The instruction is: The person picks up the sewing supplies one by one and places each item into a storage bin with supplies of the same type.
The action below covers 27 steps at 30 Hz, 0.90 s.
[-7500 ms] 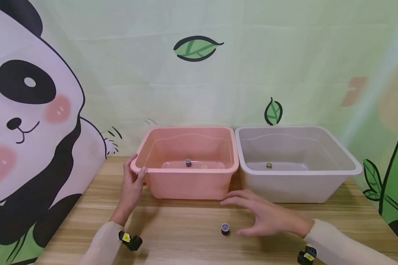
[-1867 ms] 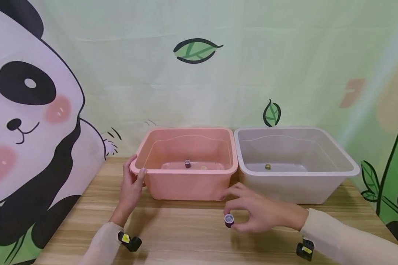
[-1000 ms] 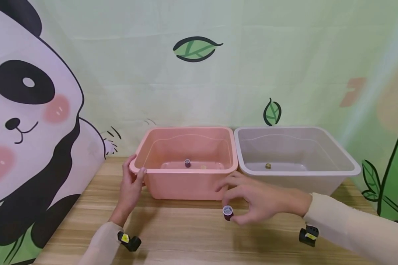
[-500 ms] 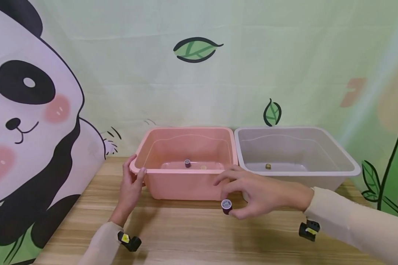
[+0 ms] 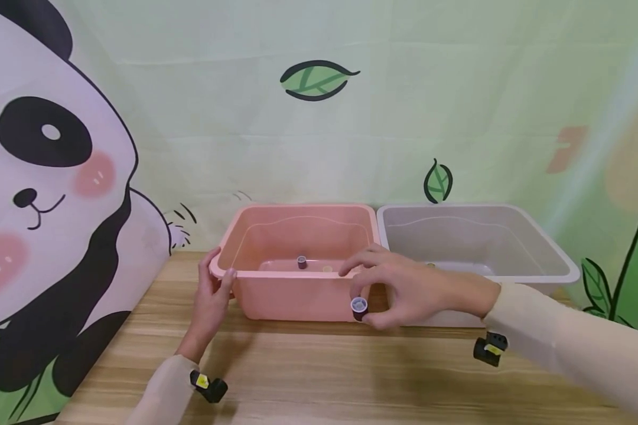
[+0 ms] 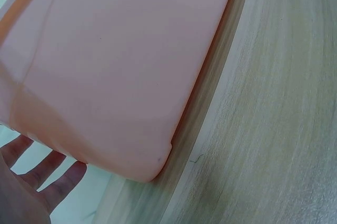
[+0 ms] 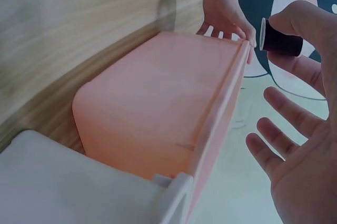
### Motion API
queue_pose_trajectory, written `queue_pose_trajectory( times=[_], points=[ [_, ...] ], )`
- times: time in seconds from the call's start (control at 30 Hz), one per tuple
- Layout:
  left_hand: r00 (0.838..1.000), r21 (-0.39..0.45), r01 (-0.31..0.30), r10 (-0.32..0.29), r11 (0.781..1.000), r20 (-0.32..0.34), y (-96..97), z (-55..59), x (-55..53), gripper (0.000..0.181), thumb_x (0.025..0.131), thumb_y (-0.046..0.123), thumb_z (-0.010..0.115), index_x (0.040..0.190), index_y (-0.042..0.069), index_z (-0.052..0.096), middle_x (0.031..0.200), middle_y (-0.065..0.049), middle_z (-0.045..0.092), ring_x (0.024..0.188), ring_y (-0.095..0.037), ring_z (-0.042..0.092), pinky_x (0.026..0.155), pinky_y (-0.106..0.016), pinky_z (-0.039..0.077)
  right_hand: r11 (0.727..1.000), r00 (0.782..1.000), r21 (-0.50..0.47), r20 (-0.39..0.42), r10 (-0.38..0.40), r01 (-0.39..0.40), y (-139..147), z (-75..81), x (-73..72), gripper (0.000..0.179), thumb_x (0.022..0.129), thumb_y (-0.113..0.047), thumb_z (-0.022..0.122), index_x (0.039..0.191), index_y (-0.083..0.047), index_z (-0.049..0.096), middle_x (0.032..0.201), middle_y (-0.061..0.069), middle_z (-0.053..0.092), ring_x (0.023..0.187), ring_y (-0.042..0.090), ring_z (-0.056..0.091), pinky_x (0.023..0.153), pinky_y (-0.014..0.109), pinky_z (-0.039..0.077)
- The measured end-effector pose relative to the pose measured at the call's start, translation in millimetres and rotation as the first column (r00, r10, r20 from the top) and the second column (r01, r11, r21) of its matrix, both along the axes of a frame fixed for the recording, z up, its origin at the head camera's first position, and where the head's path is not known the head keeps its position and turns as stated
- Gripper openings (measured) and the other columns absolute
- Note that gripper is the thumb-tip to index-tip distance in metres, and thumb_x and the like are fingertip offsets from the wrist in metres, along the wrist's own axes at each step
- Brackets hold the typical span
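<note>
My right hand (image 5: 414,289) pinches a dark bottle cap (image 5: 359,308) between thumb and index finger, its white ringed inside tipped upward. Hand and cap are in front of the pink plastic bin (image 5: 298,298), near its right front corner, with the cap below rim height. In the right wrist view the dark cap (image 7: 283,42) shows side-on, and the other fingers are spread. My left hand (image 5: 211,298) grips the pink bin's left front corner, thumb on the rim. Inside that bin lie another dark cap (image 5: 302,262) and a pale yellowish round piece (image 5: 327,269).
A light grey bin (image 5: 510,278) stands beside the pink one, partly hidden by my right arm. A small gold piece (image 5: 430,265) in it is mostly covered by my hand. Both bins sit on the wooden table (image 5: 298,378), before a panda-print cloth (image 5: 319,153).
The dark cap lay on the table at first; my right hand took hold of it and has raised it towards the pink bin. My left hand has stayed at the bin's corner.
</note>
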<state>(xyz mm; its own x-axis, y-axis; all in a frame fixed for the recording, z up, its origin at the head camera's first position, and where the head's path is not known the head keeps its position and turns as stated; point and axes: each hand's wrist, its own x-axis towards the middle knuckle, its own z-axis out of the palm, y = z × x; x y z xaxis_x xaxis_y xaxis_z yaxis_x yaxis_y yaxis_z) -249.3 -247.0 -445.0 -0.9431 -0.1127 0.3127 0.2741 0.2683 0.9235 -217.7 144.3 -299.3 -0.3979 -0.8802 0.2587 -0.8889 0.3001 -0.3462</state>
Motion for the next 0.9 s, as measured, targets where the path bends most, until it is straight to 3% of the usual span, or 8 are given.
queue_pose_trajectory(
  times=[0.13,0.33,0.6,0.9],
  points=[
    [1.0,0.0,0.001,-0.001,1.0,-0.001,0.0,0.7,-0.4,0.061,0.109,0.028,0.051,0.16,0.036,0.019,0.163,-0.007,0.032,0.133,-0.035,0.051,0.085,-0.026,0.058,1.0,1.0,-0.012,-0.025,0.011,-0.012,-0.5,4.3,-4.6,0.022,0.08,-0.02,0.082,0.095,-0.027,0.067,0.136,0.003,0.058,0.129,0.022,0.048,0.101,0.047,0.046],
    [1.0,-0.009,-0.007,0.007,1.0,0.013,0.4,1.6,1.0,0.062,0.107,0.039,0.053,0.159,0.04,0.019,0.163,-0.006,0.034,0.133,-0.034,0.052,0.087,-0.029,0.058,1.0,1.0,0.002,-0.017,0.0,0.0,-3.5,8.6,-9.8,0.019,0.081,-0.023,0.082,0.094,-0.027,0.068,0.137,0.004,0.058,0.127,0.024,0.049,0.097,0.046,0.048],
    [1.0,-0.006,-0.002,0.002,1.0,0.005,-0.8,0.7,-0.4,0.063,0.107,0.04,0.054,0.159,0.038,0.019,0.163,-0.006,0.033,0.133,-0.034,0.051,0.087,-0.029,0.058,0.999,0.998,-0.054,-0.067,-0.005,0.001,-9.8,11.5,-29.0,0.021,0.077,-0.021,0.082,0.096,-0.022,0.072,0.13,0.004,0.061,0.126,0.025,0.052,0.098,0.046,0.049],
    [1.0,0.025,0.0,0.0,1.0,-0.006,0.9,1.7,0.4,0.062,0.108,0.032,0.054,0.16,0.033,0.021,0.162,-0.01,0.036,0.131,-0.034,0.052,0.083,-0.027,0.059,0.996,0.996,-0.015,0.005,-0.087,0.087,-16.7,14.0,-45.0,0.016,0.083,-0.025,0.079,0.097,-0.023,0.072,0.138,0.005,0.058,0.13,0.028,0.048,0.102,0.054,0.047]
  ],
)
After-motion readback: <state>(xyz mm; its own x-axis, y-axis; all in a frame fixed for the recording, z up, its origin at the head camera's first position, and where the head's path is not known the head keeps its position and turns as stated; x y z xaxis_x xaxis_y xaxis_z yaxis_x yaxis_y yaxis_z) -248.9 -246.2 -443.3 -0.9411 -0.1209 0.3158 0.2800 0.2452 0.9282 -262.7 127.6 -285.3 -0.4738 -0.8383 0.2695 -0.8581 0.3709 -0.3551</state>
